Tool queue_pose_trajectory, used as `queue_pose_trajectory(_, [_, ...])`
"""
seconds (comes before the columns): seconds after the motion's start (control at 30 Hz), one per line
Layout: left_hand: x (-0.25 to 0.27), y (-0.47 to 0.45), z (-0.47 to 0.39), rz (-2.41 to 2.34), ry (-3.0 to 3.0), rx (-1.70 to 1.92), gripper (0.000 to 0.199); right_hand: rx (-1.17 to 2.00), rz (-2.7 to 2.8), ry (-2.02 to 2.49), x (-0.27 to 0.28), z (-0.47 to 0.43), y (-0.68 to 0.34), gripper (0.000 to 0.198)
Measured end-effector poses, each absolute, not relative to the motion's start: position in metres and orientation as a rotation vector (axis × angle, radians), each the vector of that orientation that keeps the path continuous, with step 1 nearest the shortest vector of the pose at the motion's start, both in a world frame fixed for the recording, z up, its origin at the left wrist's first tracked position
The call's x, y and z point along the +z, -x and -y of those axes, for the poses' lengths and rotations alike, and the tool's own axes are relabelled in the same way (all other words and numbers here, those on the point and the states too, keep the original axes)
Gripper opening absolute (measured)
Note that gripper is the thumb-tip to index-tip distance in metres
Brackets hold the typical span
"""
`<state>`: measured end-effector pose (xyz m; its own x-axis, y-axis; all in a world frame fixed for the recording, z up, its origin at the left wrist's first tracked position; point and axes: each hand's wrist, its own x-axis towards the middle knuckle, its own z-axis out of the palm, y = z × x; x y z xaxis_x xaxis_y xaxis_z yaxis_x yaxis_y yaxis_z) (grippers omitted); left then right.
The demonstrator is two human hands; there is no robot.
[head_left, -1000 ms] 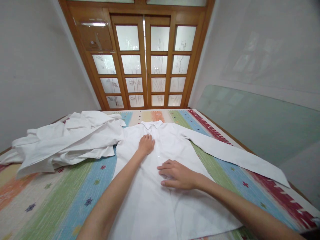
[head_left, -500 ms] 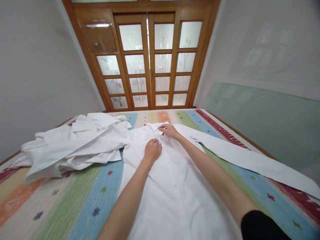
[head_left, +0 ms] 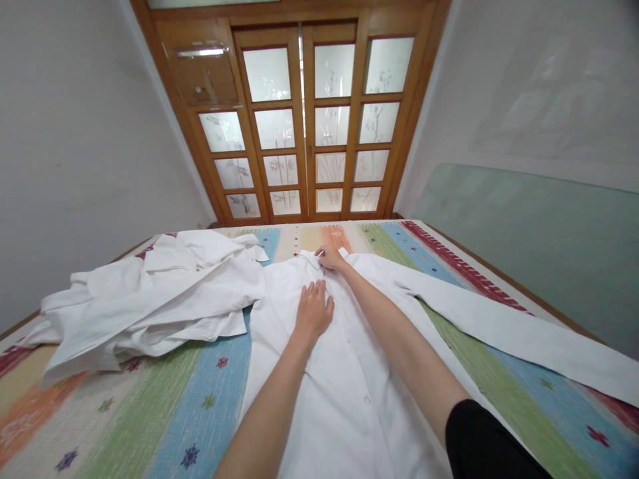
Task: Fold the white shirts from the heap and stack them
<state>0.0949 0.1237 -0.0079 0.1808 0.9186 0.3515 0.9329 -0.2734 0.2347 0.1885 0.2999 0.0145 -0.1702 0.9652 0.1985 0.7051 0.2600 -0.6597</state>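
Note:
A white button-up shirt (head_left: 339, 392) lies front side up on a striped, patterned bed cover, with its collar away from me. My left hand (head_left: 314, 309) rests on the upper chest beside the button placket, fingers stretched out flat on the cloth. At the neck, my right hand (head_left: 330, 258) has its fingers bent and pinched at the collar (head_left: 310, 259); the fingertips partly hide what they grip. One long sleeve (head_left: 499, 326) reaches out to the right. Small buttons show down the front below my hands.
Crumpled white garments (head_left: 164, 299) lie heaped on the left, touching the shirt's shoulder. The striped cover (head_left: 164, 392) spreads under everything. Beyond its far edge stand wooden doors (head_left: 307, 133) with frosted panes. A pale green panel (head_left: 529, 233) lines the right wall.
My left hand has opened from curled fingers to lying flat on the shirt. My right hand has closed in at the collar. The view has shifted slightly.

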Motion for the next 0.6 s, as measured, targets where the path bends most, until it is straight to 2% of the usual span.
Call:
queue_pose_trajectory(0.3, [-0.006,-0.096,-0.123,1.864,2.428,-0.551,0.050,0.443,1.851,1.381,0.013,-0.324,-0.193,0.016])
queue_pose_trajectory(0.6, [-0.005,-0.095,-0.122,1.873,2.417,-0.491,0.048,0.458,1.886,1.122,0.024,-0.329,-0.191,0.018])
